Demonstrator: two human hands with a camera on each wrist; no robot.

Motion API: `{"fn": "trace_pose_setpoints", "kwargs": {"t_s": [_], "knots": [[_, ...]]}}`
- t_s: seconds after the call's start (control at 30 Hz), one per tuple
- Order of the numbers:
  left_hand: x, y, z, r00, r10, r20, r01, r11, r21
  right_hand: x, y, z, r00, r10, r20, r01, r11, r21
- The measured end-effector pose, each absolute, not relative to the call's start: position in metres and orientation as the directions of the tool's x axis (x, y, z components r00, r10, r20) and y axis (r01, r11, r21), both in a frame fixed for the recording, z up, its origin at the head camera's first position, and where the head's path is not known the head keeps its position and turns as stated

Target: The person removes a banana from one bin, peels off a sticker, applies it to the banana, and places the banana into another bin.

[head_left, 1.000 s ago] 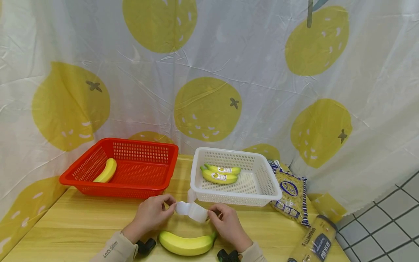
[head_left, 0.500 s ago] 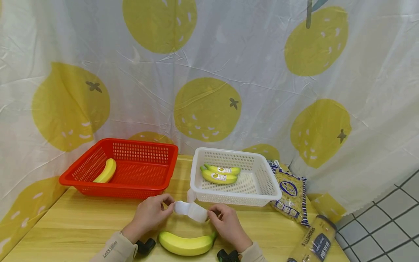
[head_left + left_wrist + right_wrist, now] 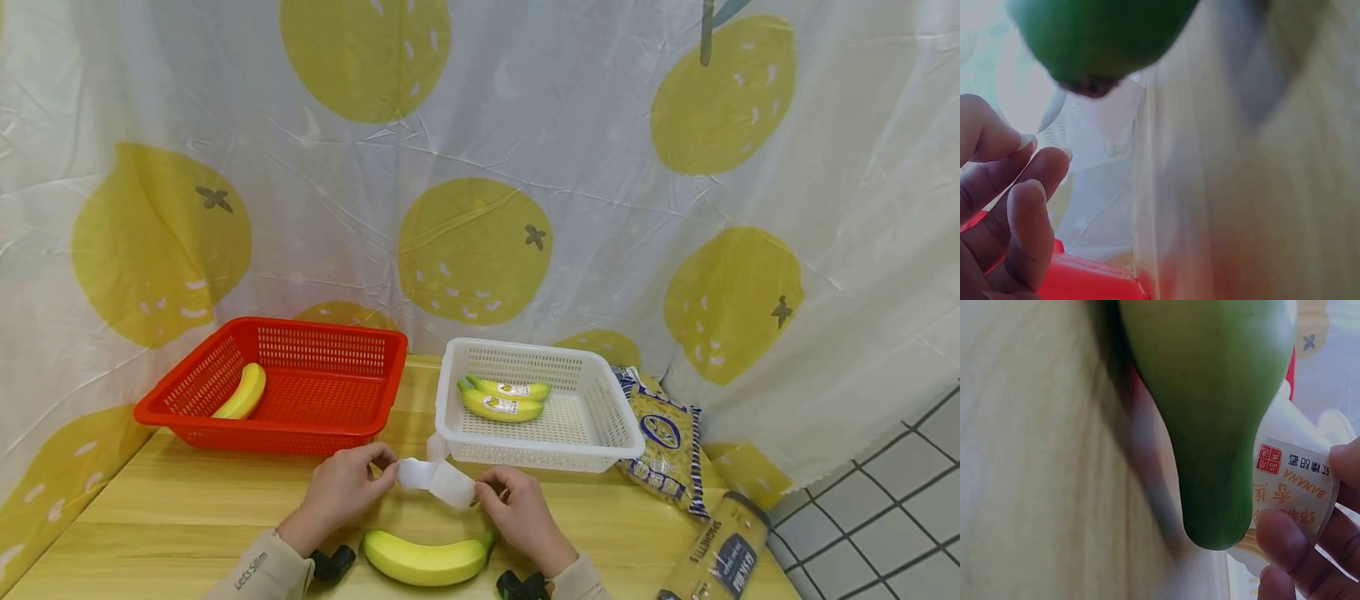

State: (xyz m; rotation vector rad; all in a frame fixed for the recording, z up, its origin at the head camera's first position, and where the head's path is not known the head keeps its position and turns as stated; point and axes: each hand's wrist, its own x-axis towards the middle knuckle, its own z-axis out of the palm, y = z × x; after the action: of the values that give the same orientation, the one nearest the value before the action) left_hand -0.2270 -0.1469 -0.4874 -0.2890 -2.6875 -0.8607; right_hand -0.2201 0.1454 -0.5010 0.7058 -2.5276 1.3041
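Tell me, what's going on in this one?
A person is holding a white label strip over the table, its left end pinched by the left hand and its right end by the right hand. A loose banana lies in front of them, with no label visible on it. Behind, the white basket holds two labelled bananas, and the red basket holds one banana with no label showing.

banana [image 3: 1107,37] partly beyond the left wrist view's top edge, tabletop [image 3: 1260,206] there blurry
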Motion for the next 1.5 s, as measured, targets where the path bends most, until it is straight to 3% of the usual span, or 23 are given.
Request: {"fn": "trace_pose_setpoints", "kwargs": {"t_s": [0.63, 0.87, 1.07, 1.2, 1.37, 1.5], "knots": [[-0.231, -0.150, -0.489, -0.937, 0.080, 0.339, 0.262, 0.803, 0.536, -0.222, 0.146, -0.503, -0.878, -0.269, 0.395, -0.477, 0.559, -0.679], [-0.229, -0.148, -0.488, -0.900, 0.079, 0.428, 0.333, 0.759, 0.560, -0.224, 0.146, -0.507, -0.874, -0.280, 0.398, -0.484, 0.581, -0.654], [-0.228, -0.148, -0.489, -0.818, 0.145, 0.557, 0.505, 0.645, 0.574, -0.224, 0.146, -0.507, -0.866, -0.285, 0.411, -0.498, 0.562, -0.661], [-0.226, -0.147, -0.491, -0.727, 0.195, 0.658, 0.625, 0.583, 0.518, -0.221, 0.145, -0.504, -0.861, -0.268, 0.431, -0.506, 0.522, -0.686], [-0.223, -0.142, -0.490, -0.589, 0.269, 0.762, 0.775, 0.456, 0.438, -0.215, 0.142, -0.498, -0.871, -0.238, 0.430, -0.491, 0.371, -0.788], [-0.218, -0.136, -0.488, -0.498, 0.361, 0.788, 0.855, 0.355, 0.378, -0.211, 0.140, -0.492, -0.861, -0.304, 0.407, -0.483, 0.241, -0.842]]}}
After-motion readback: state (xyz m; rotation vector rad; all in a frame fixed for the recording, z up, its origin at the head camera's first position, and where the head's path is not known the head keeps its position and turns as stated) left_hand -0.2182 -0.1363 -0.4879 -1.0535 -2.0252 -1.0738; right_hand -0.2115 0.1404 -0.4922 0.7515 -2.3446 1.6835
